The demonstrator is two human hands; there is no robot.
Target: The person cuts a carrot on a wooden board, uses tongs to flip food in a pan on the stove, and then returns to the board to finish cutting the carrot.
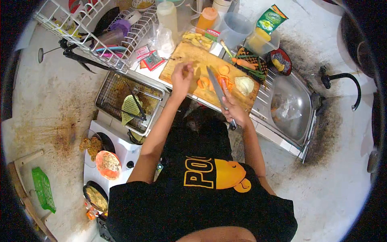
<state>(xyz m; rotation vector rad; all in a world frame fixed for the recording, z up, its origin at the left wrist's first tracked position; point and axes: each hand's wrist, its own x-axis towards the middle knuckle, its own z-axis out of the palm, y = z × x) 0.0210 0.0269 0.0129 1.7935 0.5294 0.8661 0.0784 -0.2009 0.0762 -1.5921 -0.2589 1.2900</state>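
My right hand [235, 109] is wrapped around a kitchen knife [215, 85], its long blade pointing away from me over a wooden cutting board [177, 60]. Carrot slices [204, 83] lie just left of the blade, and cut carrot pieces [224, 71] lie to its right. A piece of cabbage [244, 85] rests near the board's right end. Above the left part of the board, my left hand [182, 77] is raised with its fingers loosely bent and apart. I see nothing in it. Yellowish peelings or slices [197, 40] sit at the board's far edge.
A basket with a whole carrot [246, 63] and green stalks stands beyond the cabbage. The sink [288, 109] is at the right. A fryer basin [131, 101] with a strainer, a white stove [119, 139] and a dish rack [125, 34] are at the left.
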